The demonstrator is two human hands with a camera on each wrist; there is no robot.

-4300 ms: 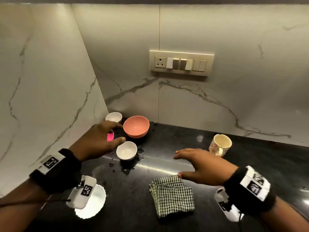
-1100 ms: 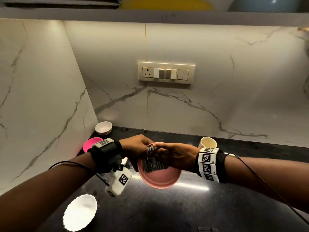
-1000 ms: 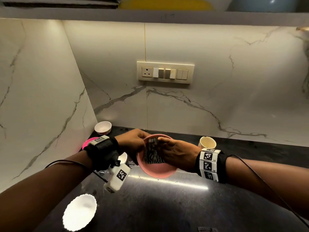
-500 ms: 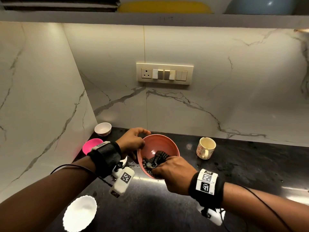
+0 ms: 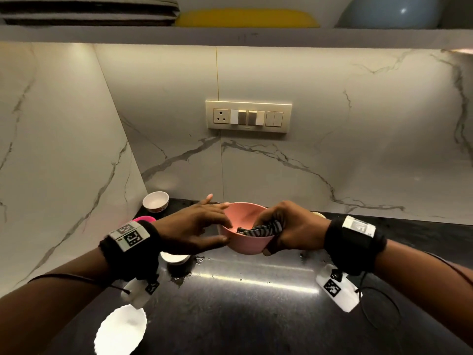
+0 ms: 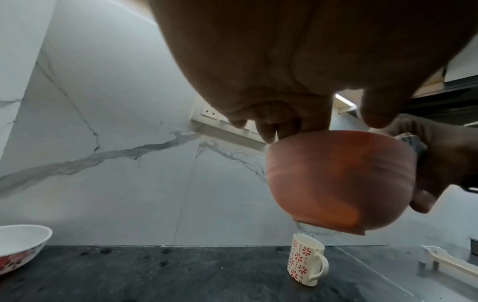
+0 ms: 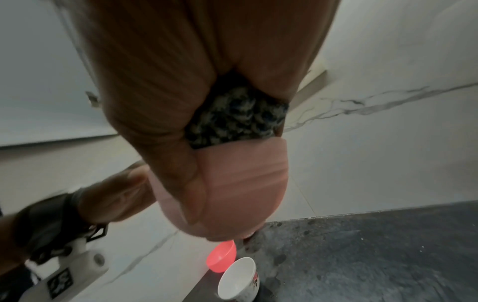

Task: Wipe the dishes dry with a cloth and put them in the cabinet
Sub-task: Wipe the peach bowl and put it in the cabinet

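Observation:
A salmon-pink bowl hangs level above the black counter. My right hand pinches a checked cloth over the bowl's right rim, with fingers and cloth inside and the thumb under the outer wall. The right wrist view shows the cloth bunched in that hand against the bowl. My left hand reaches to the left rim with fairly straight fingers. In the left wrist view its fingertips just touch the edge of the bowl.
On the counter are a small white bowl, a magenta bowl, a white bowl under my left hand, a scalloped white plate and a flowered mug. The shelf above holds a yellow plate and a blue bowl.
The bowl was tipped toward me and is now level. My right hand slid the cloth from the near side to the right rim. The left hand's hold on the rim has loosened.

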